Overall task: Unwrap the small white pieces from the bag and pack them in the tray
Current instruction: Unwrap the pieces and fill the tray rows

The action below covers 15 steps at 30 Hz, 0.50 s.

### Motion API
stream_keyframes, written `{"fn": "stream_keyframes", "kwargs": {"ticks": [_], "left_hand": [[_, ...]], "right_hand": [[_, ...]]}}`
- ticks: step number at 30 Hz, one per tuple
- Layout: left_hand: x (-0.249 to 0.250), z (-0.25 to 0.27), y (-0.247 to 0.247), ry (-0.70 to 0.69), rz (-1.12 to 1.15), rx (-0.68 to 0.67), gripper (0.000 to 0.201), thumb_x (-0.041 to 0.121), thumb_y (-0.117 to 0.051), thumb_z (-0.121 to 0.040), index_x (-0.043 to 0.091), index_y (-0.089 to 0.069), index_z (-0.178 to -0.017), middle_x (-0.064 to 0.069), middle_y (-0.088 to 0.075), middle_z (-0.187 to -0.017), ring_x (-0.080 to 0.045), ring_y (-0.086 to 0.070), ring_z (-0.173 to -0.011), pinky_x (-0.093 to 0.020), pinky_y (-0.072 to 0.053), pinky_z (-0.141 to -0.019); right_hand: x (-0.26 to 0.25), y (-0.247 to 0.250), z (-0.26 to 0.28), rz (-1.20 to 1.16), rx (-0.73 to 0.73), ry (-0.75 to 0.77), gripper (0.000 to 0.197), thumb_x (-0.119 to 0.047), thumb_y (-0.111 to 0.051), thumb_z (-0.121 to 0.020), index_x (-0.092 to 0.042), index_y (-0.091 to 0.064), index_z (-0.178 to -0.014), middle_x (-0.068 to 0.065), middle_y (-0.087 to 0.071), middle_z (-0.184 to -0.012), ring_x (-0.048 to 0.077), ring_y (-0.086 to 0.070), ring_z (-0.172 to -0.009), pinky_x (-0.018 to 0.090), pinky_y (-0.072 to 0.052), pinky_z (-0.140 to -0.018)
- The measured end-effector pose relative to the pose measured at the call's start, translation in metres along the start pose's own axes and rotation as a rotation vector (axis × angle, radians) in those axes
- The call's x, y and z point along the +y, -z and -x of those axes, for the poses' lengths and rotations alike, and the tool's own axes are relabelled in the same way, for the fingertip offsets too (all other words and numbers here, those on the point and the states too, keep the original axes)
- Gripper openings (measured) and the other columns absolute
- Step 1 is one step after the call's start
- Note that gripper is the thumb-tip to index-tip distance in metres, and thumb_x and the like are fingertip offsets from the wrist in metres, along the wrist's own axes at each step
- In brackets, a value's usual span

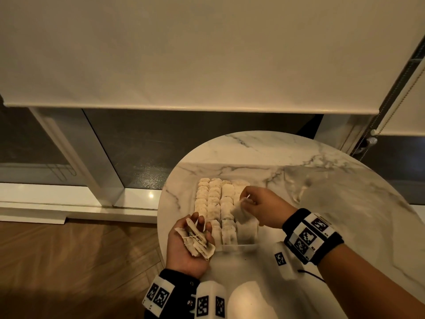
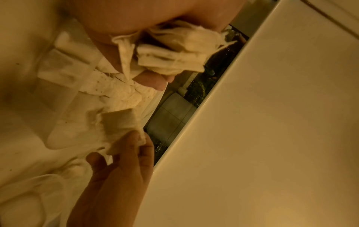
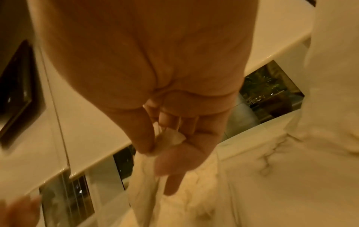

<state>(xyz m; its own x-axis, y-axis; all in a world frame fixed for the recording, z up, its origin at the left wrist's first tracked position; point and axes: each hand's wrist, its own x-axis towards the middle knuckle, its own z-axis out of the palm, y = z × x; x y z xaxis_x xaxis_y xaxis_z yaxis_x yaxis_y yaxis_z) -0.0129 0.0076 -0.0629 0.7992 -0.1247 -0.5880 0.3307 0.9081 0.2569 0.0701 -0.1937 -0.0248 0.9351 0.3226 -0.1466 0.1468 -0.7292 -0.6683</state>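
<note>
A clear tray (image 1: 249, 245) stands on the round marble table (image 1: 253, 153), filled with rows of small white sachets (image 1: 213, 199). My left hand (image 1: 195, 236) is palm up at the tray's near left corner, its fingers curled round a string-tied bundle of white pieces (image 1: 198, 241), which the left wrist view shows as the bundle (image 2: 174, 50). My right hand (image 1: 247, 202) hovers over the tray's right side and pinches a single white piece (image 1: 240, 214) by its top, so it hangs down. In the right wrist view, thumb and forefinger squeeze that piece (image 3: 170, 139).
A crumpled clear plastic bag (image 1: 326, 189) lies on the table's right half. The table's left edge (image 1: 159, 226) drops to a wooden floor (image 1: 80, 256). A window with a lowered roller blind (image 1: 184, 54) is behind. A pale rounded object (image 1: 250, 300) sits near me.
</note>
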Motion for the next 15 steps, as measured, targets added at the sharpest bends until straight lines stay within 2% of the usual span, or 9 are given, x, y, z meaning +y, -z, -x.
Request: {"fn": "stream_keyframes", "kwargs": {"ticks": [3, 7, 12, 15], "left_hand": [[-0.002, 0.001, 0.001, 0.008, 0.002, -0.013, 0.017, 0.031, -0.058, -0.092, 0.020, -0.069, -0.085, 0.003, -0.068, -0.083, -0.018, -0.068, -0.062, -0.024, -0.053, -0.049], [-0.002, 0.001, 0.003, -0.002, -0.007, -0.016, 0.016, 0.031, -0.059, -0.091, 0.020, -0.069, -0.084, 0.003, -0.067, -0.084, -0.018, -0.067, -0.063, -0.023, -0.053, -0.048], [-0.002, -0.002, 0.003, 0.000, -0.011, -0.034, 0.011, 0.029, -0.061, -0.086, 0.021, -0.068, -0.083, 0.004, -0.068, -0.082, -0.017, -0.068, -0.061, -0.023, -0.053, -0.051], [-0.002, -0.002, 0.004, -0.003, -0.006, -0.039, 0.010, 0.028, -0.063, -0.085, 0.020, -0.069, -0.082, 0.005, -0.068, -0.083, -0.017, -0.068, -0.063, -0.024, -0.053, -0.055]], "right_hand": [[0.001, -0.005, -0.005, 0.269, -0.127, -0.002, 0.012, -0.023, -0.052, -0.098, -0.024, -0.064, -0.103, -0.002, -0.068, -0.103, 0.016, -0.061, -0.087, 0.027, -0.049, -0.074], [-0.002, -0.011, -0.007, 0.429, -0.311, -0.039, 0.021, -0.025, -0.053, -0.099, -0.022, -0.064, -0.116, 0.002, -0.064, -0.120, 0.015, -0.051, -0.094, 0.026, -0.039, -0.079], [-0.011, -0.018, -0.014, 0.562, -0.425, -0.049, 0.026, -0.022, -0.055, -0.097, -0.021, -0.066, -0.121, 0.004, -0.063, -0.126, 0.023, -0.059, -0.112, 0.026, -0.043, -0.082], [-0.013, -0.024, -0.014, 0.623, -0.397, -0.052, 0.030, -0.014, -0.056, -0.094, -0.023, -0.065, -0.122, 0.005, -0.062, -0.128, 0.024, -0.060, -0.113, 0.030, -0.049, -0.088]]}}
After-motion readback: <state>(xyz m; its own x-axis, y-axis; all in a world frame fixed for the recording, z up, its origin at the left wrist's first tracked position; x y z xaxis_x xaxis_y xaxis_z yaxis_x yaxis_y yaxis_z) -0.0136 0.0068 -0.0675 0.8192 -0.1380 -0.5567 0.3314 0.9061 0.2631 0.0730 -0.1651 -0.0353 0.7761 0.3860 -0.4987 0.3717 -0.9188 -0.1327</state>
